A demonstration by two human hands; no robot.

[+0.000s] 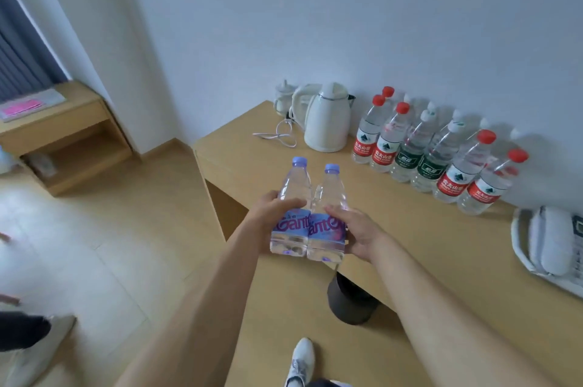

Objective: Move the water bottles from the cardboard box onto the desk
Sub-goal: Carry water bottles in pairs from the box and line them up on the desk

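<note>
The left hand [271, 213] is gripping 1 purple-capped water bottle [291, 213] around its label and the right hand [356, 235] is gripping a 2nd one [328, 219] the same way, the pair pressing side by side, upright, at the near left edge of the counter [410, 228]. Both look full, so they are probably fairly heavy, with thin walls that are likely giving under a squeeze and smooth plastic that could be slipping; the labelled waist is the surest place to take hold. 8 other bottles [441, 159] are standing along the far wall beside a white kettle [328, 121], leaving bare counter just ahead for setting these down.
</note>
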